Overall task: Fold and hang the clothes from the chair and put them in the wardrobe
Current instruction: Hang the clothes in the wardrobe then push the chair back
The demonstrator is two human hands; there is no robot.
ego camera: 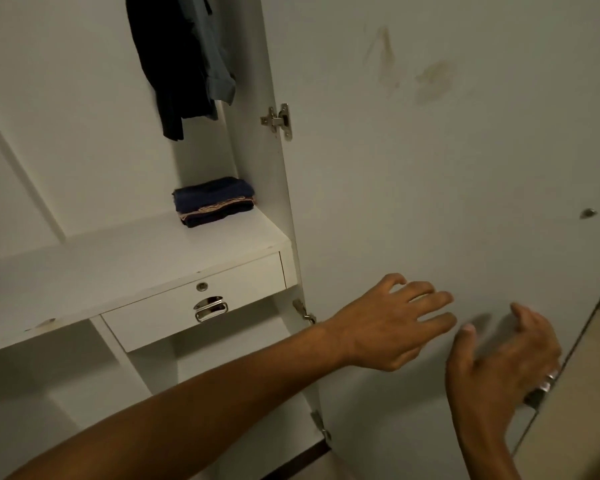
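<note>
Landmark: the open wardrobe door [447, 168], white, swung out to the right of the wardrobe [84, 150] interior, its inner face stained near the top.
Left hand [388, 327]: palm toward the door's lower inner face, fingers straight and slightly spread, grasping nothing; whether the fingertips actually touch the panel cannot be told. The bare forearm stretches in from the lower left.
Right hand [499, 368]: just right of the left hand, before the door's lower part near its free edge, fingers loosely extended, thumb raised, nothing gripped; a ring shows on one finger. It is motion-blurred.
Hanging clothes [181, 64]: left of the door's top hinge [278, 121], a dark garment and a grey-blue shirt hang down inside the wardrobe.
Folded clothes [213, 201]: a small dark blue stack with a pink trim, on the shelf [136, 251] left of the door, against the side wall.
Drawer [194, 303]: under that shelf, closed, with a metal handle and a lock.
Lower hinges: two more on the door's hinged edge, below the drawer level.
</note>
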